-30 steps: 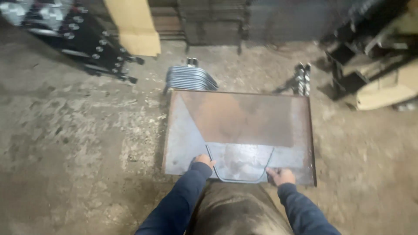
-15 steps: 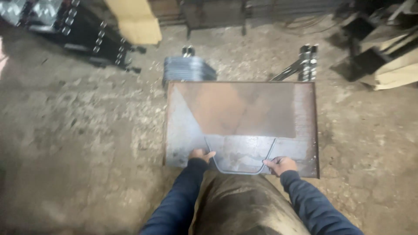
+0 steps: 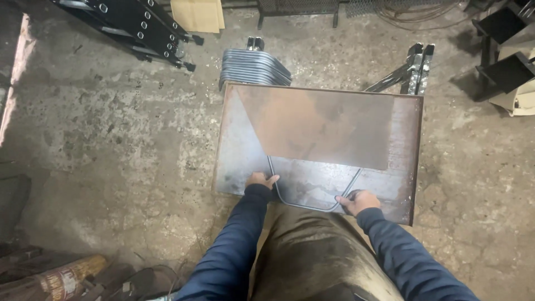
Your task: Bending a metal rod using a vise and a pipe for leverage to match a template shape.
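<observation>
A person in dark blue sleeves stood over a rusty steel tabletop in a workshop, working a bent U-shaped metal rod that lay flat near the plate's near edge. The left hand had its fingers closed on the rod's left leg, while the right hand gripped the right bend, fingers clamped around it. A stack of similar bent rods lay on the concrete floor just beyond the far edge.
</observation>
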